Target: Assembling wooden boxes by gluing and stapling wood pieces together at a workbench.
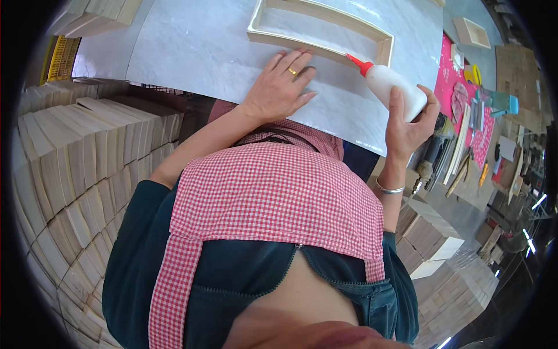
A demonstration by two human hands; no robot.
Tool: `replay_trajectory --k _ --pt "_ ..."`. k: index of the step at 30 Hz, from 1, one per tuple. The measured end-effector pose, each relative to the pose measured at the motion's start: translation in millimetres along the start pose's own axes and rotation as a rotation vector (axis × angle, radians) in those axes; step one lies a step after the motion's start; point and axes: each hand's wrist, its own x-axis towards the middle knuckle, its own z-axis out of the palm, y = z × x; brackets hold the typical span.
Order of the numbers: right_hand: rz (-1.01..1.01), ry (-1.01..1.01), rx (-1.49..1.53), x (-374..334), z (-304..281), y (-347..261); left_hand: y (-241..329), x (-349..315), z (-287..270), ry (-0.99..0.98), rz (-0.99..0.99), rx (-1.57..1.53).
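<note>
A pale rectangular wooden frame [325, 47] lies on the grey-white marbled tabletop [192, 55]. My left hand [281, 84] rests palm down with its fingers stretched out, the fingertips at the frame's near side. My right hand [410, 119] is wrapped round a white squeeze bottle [392, 90] with a red nozzle. The bottle is tilted, and its red tip points left at the frame's near side, close to the right corner. Whether anything flows from the tip is too small to make out.
Stacks of wooden pieces [75, 157] rise on my left, beside a yellow crate [63, 58]. More wood blocks [427, 232] are piled at my right. Beyond the table's right edge are a pink cloth [447, 75], a small wooden box [472, 32] and assorted tools.
</note>
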Motion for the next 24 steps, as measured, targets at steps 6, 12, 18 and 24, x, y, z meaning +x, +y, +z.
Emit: replay_trajectory --k 6,12,18,24 --pt "0.022 0.062 -0.113 0.8 -30.6 19.1 2.0 0.1 -1.5 -0.025 -0.019 0.001" --pt "0.068 0.123 -0.147 0.5 -50.5 25.1 2.6 -0.5 0.1 -0.040 -0.030 0.007" --pt "0.072 0.150 -0.128 2.2 -51.8 34.0 3.7 -2.9 -0.1 -0.050 -0.030 0.030" --pt "0.073 0.189 -0.096 21.3 -35.5 47.8 3.7 -1.8 0.4 -0.090 -0.042 0.026"
